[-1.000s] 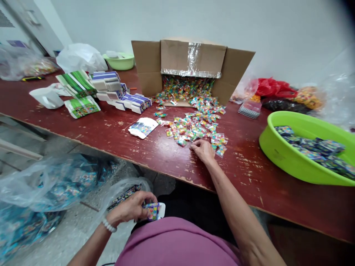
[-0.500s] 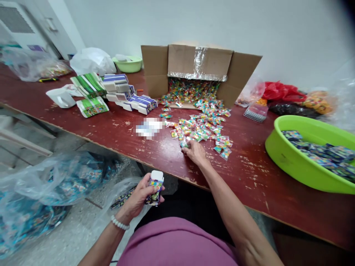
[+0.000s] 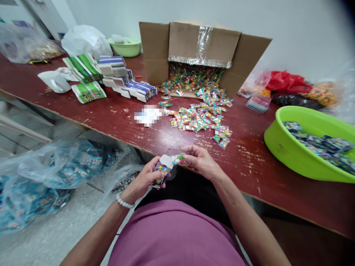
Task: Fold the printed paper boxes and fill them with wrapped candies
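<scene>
My left hand [image 3: 148, 176] is closed around a small printed carton [image 3: 161, 173], purple with bright colours, its white top flap up. Beside that flap, my right hand [image 3: 200, 160] pinches a small clear packet of coloured candy [image 3: 177, 159] at the carton's upper end. Whether the packet is partly inside cannot be made out. Beyond my hands, many similar candy packets [image 3: 194, 120] lie spread on the dark red table [image 3: 119, 125]. They spill from a cardboard box [image 3: 203, 40] lying open toward me.
Flat stacks of purple-white cartons [image 3: 141, 90] and green cartons [image 3: 88, 92] lie left, by a white mug [image 3: 54, 81]. A green basin [image 3: 294, 155] with filled-looking cartons stands right. Clear bags of blue packets [image 3: 69, 162] rest on the floor. The table's front edge runs just beyond my hands.
My right hand has come back from the packets on the table to the carton, bringing one candy packet. My left hand has raised and tilted the carton toward it. The view has shifted slightly.
</scene>
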Available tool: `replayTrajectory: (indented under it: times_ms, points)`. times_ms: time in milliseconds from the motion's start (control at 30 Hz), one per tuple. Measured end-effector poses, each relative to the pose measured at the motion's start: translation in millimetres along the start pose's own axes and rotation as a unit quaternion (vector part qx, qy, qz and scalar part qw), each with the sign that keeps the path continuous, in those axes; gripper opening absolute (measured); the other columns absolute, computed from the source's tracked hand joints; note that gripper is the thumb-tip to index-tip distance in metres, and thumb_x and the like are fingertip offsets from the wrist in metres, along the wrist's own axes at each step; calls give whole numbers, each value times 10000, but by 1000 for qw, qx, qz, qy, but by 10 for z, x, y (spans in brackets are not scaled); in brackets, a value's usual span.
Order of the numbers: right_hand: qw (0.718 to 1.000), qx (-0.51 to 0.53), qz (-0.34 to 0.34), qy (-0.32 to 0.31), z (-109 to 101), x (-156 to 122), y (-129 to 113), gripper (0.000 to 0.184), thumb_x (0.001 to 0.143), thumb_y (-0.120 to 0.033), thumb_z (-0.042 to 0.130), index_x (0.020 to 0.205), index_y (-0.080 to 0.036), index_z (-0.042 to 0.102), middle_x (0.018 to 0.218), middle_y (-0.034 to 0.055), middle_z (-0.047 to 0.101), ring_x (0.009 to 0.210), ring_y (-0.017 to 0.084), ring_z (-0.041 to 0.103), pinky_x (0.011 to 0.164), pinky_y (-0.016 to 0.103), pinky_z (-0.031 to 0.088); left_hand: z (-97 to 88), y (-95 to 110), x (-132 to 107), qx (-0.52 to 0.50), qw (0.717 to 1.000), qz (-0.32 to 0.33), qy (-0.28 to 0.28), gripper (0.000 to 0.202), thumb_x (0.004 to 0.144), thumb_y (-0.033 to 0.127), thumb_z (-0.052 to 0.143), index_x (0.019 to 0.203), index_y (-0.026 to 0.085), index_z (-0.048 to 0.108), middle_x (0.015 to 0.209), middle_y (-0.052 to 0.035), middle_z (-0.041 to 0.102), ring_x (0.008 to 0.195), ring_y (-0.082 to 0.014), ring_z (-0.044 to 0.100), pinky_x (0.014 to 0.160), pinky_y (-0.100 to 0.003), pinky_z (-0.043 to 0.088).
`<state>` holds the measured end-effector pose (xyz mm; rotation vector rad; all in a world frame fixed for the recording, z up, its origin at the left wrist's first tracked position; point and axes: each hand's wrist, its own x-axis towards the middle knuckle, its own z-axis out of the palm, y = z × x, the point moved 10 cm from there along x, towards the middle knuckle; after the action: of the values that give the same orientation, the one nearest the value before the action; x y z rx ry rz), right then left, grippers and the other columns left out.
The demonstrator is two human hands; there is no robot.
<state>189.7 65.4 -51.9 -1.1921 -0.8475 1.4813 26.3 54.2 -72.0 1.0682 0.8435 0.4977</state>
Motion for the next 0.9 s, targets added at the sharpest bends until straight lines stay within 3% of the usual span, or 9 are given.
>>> replayTrajectory:
  times_ms: [300, 467, 567, 667, 900]
  points:
    - [999, -32, -9, -25, 58, -156, -111, 369, 601, -329, 858, 865, -190, 640, 695, -36, 689, 605, 120, 657, 575, 233, 463, 192, 88, -100, 46, 998, -14, -48, 454, 743, 207, 611, 1186, 191, 513, 904, -19, 673, 573, -100, 601, 548, -211, 446]
    - [999, -38, -10, -27, 56, -205, -136, 369, 624, -340, 856, 888, -188, 648, 707, -19, 698, 595, 124, 649, 549, 228, 426, 231, 95, -86, 61, 998, -10, -30, 431, 772, 407, 719, 1102, 165, 584, 831, -22, 668, 523, -93, 586, 494, -195, 412]
    - [999, -39, -18, -10, 37, -222, -136, 364, 625, -345, 859, 885, -188, 658, 719, -12, 701, 590, 121, 636, 535, 227, 418, 206, 20, -53, 37, 999, -24, 5, 463, 771, 495, 726, 1067, 161, 605, 786, -17, 667, 469, -89, 570, 454, -197, 400]
    - [999, -19, -27, 18, 4, -232, -107, 369, 615, -343, 870, 883, -193, 666, 714, -15, 696, 614, 127, 641, 563, 236, 446, 187, -33, -37, 9, 999, -33, 28, 434, 774, 483, 733, 1037, 161, 608, 786, -23, 686, 468, -97, 586, 445, -196, 395]
    - [995, 62, -36, 69, -71, -244, 21, 398, 595, -352, 892, 887, -206, 664, 763, -20, 691, 625, 130, 656, 568, 240, 470, 253, 41, -80, -73, 997, -21, 1, 450, 766, 454, 754, 1090, 178, 608, 922, -64, 737, 557, -134, 673, 518, -213, 454]
